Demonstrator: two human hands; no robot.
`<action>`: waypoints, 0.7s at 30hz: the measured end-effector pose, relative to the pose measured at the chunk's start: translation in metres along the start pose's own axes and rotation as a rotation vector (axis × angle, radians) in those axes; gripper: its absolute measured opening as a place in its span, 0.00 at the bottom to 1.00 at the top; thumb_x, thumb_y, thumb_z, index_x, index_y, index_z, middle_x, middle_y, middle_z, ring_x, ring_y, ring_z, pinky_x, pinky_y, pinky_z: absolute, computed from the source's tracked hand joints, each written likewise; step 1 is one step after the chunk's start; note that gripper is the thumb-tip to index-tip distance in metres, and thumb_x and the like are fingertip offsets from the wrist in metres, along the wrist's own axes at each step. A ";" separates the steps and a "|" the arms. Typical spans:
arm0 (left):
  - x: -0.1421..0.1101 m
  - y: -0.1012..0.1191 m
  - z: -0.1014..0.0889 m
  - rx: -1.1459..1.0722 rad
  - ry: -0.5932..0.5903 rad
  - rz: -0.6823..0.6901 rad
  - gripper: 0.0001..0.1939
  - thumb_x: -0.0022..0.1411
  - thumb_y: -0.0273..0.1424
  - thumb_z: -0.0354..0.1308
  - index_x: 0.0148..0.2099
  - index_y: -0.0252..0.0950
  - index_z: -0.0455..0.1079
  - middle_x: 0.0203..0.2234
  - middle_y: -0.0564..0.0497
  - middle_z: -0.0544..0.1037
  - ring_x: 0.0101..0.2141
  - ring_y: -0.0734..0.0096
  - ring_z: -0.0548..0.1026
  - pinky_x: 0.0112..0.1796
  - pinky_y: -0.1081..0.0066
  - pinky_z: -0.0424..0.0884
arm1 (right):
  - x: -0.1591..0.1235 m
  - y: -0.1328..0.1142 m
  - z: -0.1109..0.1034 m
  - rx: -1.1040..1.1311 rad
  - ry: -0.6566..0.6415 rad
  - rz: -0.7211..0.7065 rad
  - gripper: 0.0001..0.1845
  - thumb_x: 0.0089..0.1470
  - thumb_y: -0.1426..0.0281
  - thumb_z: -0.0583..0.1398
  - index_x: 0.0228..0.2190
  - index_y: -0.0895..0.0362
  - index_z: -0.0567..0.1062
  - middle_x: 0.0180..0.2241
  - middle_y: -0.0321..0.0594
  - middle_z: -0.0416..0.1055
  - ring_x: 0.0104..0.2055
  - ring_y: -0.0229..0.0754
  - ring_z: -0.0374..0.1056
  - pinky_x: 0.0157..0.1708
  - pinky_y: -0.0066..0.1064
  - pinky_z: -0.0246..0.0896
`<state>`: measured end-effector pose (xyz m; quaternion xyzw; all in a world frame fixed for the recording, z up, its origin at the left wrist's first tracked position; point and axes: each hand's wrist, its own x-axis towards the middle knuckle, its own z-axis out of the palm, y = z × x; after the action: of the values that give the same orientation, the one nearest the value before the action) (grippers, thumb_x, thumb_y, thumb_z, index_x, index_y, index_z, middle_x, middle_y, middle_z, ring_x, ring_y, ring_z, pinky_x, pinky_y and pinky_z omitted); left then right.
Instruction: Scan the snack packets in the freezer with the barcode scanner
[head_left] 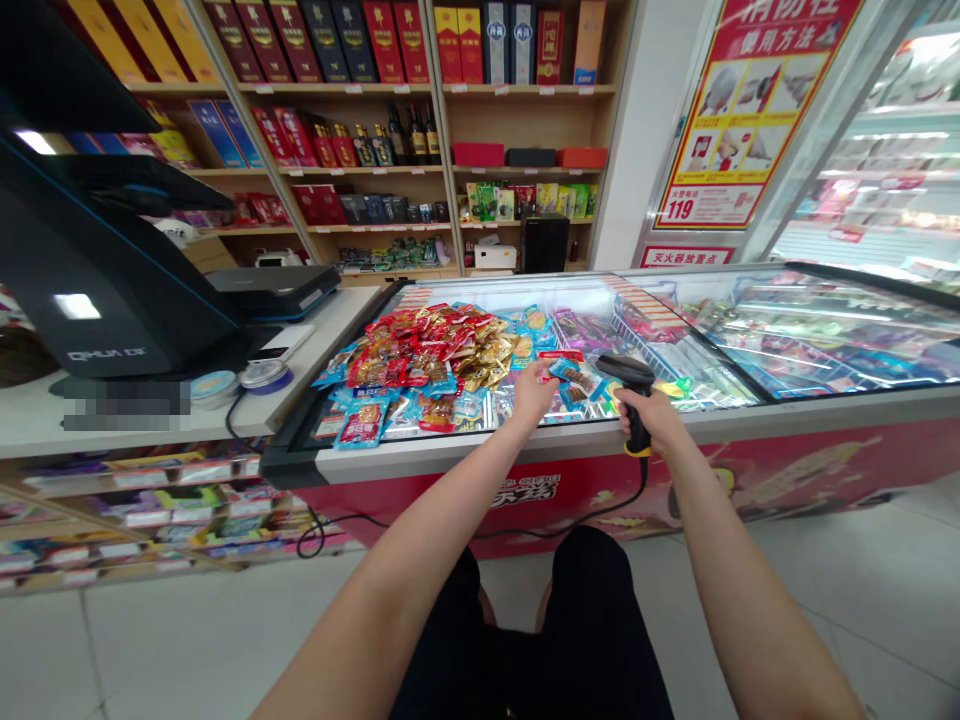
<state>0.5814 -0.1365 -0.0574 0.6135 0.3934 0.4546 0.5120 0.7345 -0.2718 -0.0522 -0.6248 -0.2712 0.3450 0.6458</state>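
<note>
A black barcode scanner (630,382) is gripped by its handle in my right hand (654,420), its head level with the packets on the freezer glass. My left hand (534,392) pinches the left edge of a blue snack packet (577,380) with a clear window over brown contents. A red packet (561,356) lies just behind it, against my fingers. To the left of my left hand is a heap of red, gold and blue snack packets (427,350), piled on the glass lid.
The chest freezer (750,425) stretches across in front of me, with frozen goods under its glass. A cash register (112,270) stands on the counter (247,425) at left. The scanner's cable (585,522) loops low along the freezer front. Stocked shelves (330,90) stand behind.
</note>
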 end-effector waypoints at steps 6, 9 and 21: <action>0.003 -0.008 -0.060 -0.009 0.068 0.230 0.14 0.47 0.17 0.67 0.33 0.40 0.78 0.37 0.46 0.81 0.45 0.55 0.78 0.56 0.57 0.69 | -0.002 0.005 0.006 0.013 -0.024 0.006 0.21 0.35 0.62 0.73 0.24 0.55 0.68 0.15 0.31 0.65 0.14 0.33 0.58 0.12 0.26 0.56; 0.010 -0.004 -0.103 0.117 0.128 0.325 0.12 0.49 0.19 0.66 0.34 0.40 0.78 0.39 0.46 0.80 0.47 0.56 0.76 0.57 0.59 0.67 | -0.006 0.004 0.015 0.012 -0.042 0.012 0.21 0.34 0.62 0.73 0.23 0.55 0.68 0.15 0.31 0.65 0.15 0.33 0.59 0.12 0.26 0.56; 0.032 0.004 -0.264 0.750 0.313 0.311 0.21 0.48 0.20 0.58 0.45 0.36 0.78 0.52 0.38 0.77 0.57 0.45 0.71 0.62 0.51 0.62 | -0.033 -0.001 0.098 -0.074 -0.289 -0.042 0.18 0.38 0.61 0.71 0.22 0.55 0.68 0.15 0.31 0.64 0.14 0.33 0.58 0.13 0.26 0.55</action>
<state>0.3364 -0.0350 -0.0322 0.7325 0.5072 0.4397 0.1133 0.6378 -0.2371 -0.0414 -0.5859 -0.3870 0.4075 0.5838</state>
